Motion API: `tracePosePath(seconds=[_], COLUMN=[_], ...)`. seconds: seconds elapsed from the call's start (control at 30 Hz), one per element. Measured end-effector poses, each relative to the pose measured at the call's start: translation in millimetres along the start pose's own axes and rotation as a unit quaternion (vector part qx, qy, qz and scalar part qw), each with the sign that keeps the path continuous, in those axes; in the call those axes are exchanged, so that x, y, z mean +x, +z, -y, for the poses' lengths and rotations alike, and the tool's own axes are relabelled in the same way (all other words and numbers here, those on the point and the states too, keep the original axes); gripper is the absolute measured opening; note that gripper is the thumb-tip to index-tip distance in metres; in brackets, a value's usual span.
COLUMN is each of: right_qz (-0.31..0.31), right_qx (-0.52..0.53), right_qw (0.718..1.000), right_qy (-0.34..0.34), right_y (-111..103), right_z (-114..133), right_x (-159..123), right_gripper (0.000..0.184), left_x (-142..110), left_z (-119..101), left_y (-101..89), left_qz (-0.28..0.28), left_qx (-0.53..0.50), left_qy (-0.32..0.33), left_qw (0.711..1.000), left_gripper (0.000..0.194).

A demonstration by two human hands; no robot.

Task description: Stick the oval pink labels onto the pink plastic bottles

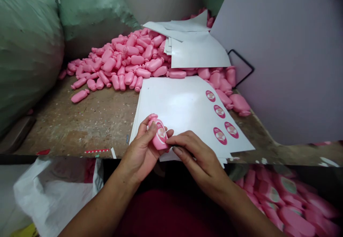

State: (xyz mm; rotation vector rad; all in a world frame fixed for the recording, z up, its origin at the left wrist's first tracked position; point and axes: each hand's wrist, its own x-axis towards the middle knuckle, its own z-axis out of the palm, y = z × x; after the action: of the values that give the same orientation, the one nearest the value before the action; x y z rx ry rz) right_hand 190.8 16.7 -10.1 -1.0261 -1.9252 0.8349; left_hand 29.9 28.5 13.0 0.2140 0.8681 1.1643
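Observation:
My left hand (pixel 141 150) is closed around a small pink bottle (pixel 158 134) at the near edge of the table, thumb on its side. An oval pink label is stuck on the bottle's front. My right hand (pixel 197 155) touches the bottle's lower right side with its thumb and fingertips pressed on it. Under both hands lies a white sticker sheet (pixel 182 105) with several oval pink labels (pixel 220 136) left along its right side.
A big heap of unlabelled pink bottles (pixel 125 58) covers the far part of the brown table (pixel 88 119). Used white backing sheets (pixel 198 49) lie on the heap. Labelled bottles (pixel 281 197) fill a container at lower right. A white plastic bag (pixel 53 194) hangs lower left; green sacks (pixel 26 44) stand left.

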Motion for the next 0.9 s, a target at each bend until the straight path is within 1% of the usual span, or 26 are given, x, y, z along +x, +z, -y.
tracePosePath(seconds=[0.17,0.27,0.33,0.37,0.47,0.57,0.67,0.9], right_qz=[0.036,0.048,0.028,0.011,-0.025,-0.029,-0.028,-0.074], right_qx=[0.123,0.143,0.112,0.091,0.037,-0.029,-0.078,-0.022], right_qw=[0.989,0.984,0.99,0.994,0.999,0.997,0.994,0.994], right_qy=[0.073,0.093,0.08,0.062,-0.014,-0.064,-0.075,-0.071], right_y=[-8,-13,-13,-13,-8,-4,-1,4], right_z=[1,3,5,6,7,6,6,11], right_x=[4,5,5,5,7,10,10,8], right_gripper=[0.02,0.022,0.017,0.014,0.012,0.012,0.013,0.012], left_x=[-1,-1,-1,-1,-2,-2,-2,-4], left_z=[-3,-5,-6,-5,-2,1,2,1], left_y=[-3.7,-4.0,-2.9,-2.0,0.7,1.2,-0.8,-2.0], left_qz=[0.012,0.019,0.023,0.027,0.043,0.043,0.037,0.061], left_qx=[0.032,0.034,0.031,0.028,0.017,0.007,0.003,0.019], left_qy=[-0.008,-0.018,-0.018,-0.017,-0.016,-0.016,-0.015,-0.003], left_qw=[0.999,0.999,0.999,0.999,0.999,0.999,0.999,0.998], left_gripper=[0.039,0.037,0.037,0.038,0.039,0.041,0.044,0.047])
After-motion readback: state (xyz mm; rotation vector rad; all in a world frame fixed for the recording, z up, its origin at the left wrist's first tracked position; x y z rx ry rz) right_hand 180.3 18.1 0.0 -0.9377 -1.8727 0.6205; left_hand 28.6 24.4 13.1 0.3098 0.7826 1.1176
